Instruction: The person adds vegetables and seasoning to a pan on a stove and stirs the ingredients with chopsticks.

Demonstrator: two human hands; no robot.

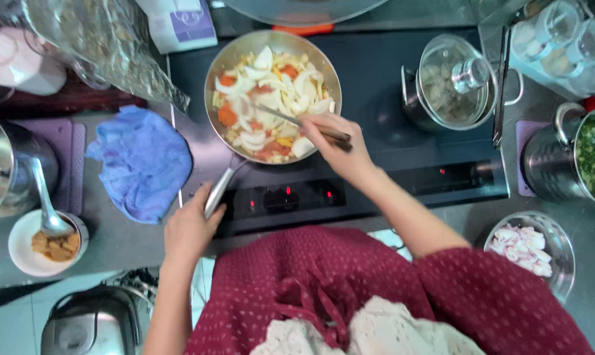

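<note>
The left hand (191, 227) is closed around the long handle of the round silver pan (222, 62), likely heavy, while the right hand (335, 141) pinches a thin, stiff metal stirring tool (291, 120).

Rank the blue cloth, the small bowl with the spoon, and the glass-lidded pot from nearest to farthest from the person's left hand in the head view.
From the left hand, which grips the pan handle:
1. Blue cloth, just to its left on the counter.
2. Small bowl with the spoon, farther left, near the counter's front edge.
3. Glass-lidded pot, far across the cooktop on the right.
</note>
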